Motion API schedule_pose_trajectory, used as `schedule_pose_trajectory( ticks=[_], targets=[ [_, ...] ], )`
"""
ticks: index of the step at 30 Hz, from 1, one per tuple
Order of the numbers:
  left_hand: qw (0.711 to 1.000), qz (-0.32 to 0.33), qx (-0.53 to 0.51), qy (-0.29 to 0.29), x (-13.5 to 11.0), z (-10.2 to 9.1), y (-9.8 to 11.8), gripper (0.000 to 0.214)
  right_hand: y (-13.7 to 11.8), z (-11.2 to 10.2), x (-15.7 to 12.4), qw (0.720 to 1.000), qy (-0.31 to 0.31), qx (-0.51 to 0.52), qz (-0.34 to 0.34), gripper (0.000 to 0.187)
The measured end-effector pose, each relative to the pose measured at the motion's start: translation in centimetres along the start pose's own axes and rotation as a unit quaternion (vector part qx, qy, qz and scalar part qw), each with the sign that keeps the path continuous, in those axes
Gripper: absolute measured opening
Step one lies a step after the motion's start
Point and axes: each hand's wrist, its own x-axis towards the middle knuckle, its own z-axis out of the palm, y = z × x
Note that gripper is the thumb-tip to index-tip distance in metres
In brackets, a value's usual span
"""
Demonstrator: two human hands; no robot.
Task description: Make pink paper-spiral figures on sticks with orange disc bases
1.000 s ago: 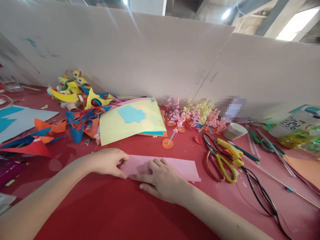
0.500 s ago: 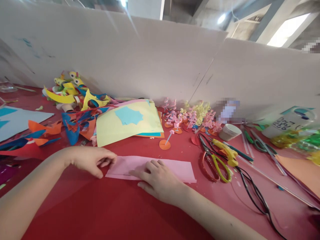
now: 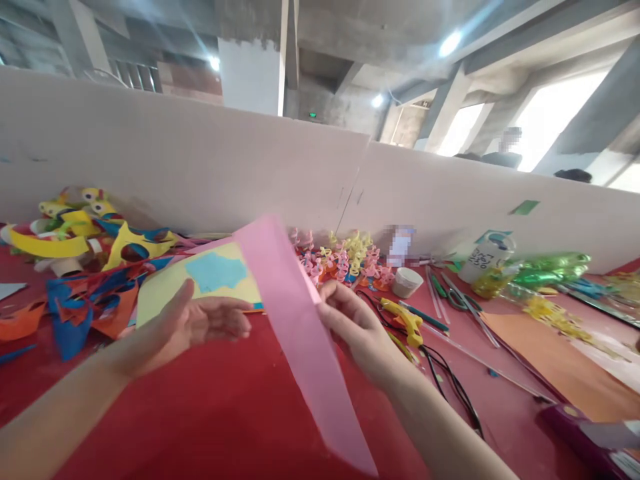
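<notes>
A long pink paper strip (image 3: 300,333) is lifted off the red table (image 3: 200,413) and hangs slanted toward me. My right hand (image 3: 357,327) pinches it by its right edge near the upper end. My left hand (image 3: 200,323) hovers just left of the strip with its palm up and its fingers loosely curled, holding nothing. Behind it lies a yellow sheet (image 3: 165,287) with a blue cut-out (image 3: 216,272) on top.
Coloured paper scraps and curled shapes (image 3: 90,267) pile up at the left. Small pink and yellow paper curls (image 3: 345,257), a tape roll (image 3: 406,281), a yellow glue gun (image 3: 403,317) with a black cable, scissors, an orange sheet (image 3: 550,360) and a bottle (image 3: 483,257) lie right. White partition boards close the back.
The pink strip lay flat on the table under both hands; now my right hand has raised it and my left hand has let go. The camera has tilted up.
</notes>
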Motion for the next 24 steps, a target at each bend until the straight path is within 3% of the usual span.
schedule_pose_trajectory(
  ticks=[3, 5, 9, 12, 14, 17, 21, 24],
  targets=[
    [0.984, 0.024, -0.175, -0.017, 0.5, 3.4, 1.5, 0.09, -0.1, -0.6, 0.5, 1.0, 0.021, 0.022, 0.008, 0.025],
    [0.981, 0.024, -0.194, 0.002, 0.7, 5.1, 1.7, 0.083, 0.3, -0.5, 0.7, 1.0, 0.003, -0.005, 0.012, 0.027],
    [0.976, 0.012, -0.186, 0.114, 0.6, 6.5, 1.1, 0.066, 0.1, 0.3, 0.3, 0.997, -0.072, -0.013, 0.016, 0.027],
    [0.966, 0.02, -0.25, 0.055, 0.2, 6.6, 1.0, 0.063, -0.6, 0.5, -0.5, 0.986, -0.152, 0.055, 0.038, 0.028],
    [0.955, -0.01, -0.298, 0.001, -0.4, 6.6, 0.9, 0.06, -0.9, 0.5, -0.7, 0.983, -0.167, 0.064, 0.049, 0.029],
    [0.952, -0.041, -0.303, 0.009, -0.9, 6.6, 0.6, 0.044, -0.8, 0.1, -0.4, 0.992, -0.116, 0.002, 0.045, 0.029],
    [0.968, -0.013, -0.24, 0.068, -0.8, 6.6, 0.2, 0.036, -0.6, -0.1, 0.2, 0.995, -0.06, -0.065, 0.038, 0.03],
    [0.977, -0.012, -0.209, 0.044, -1.0, 6.8, 0.4, 0.036, -0.6, -0.1, 0.5, 0.998, -0.039, -0.041, 0.02, 0.031]
  ],
)
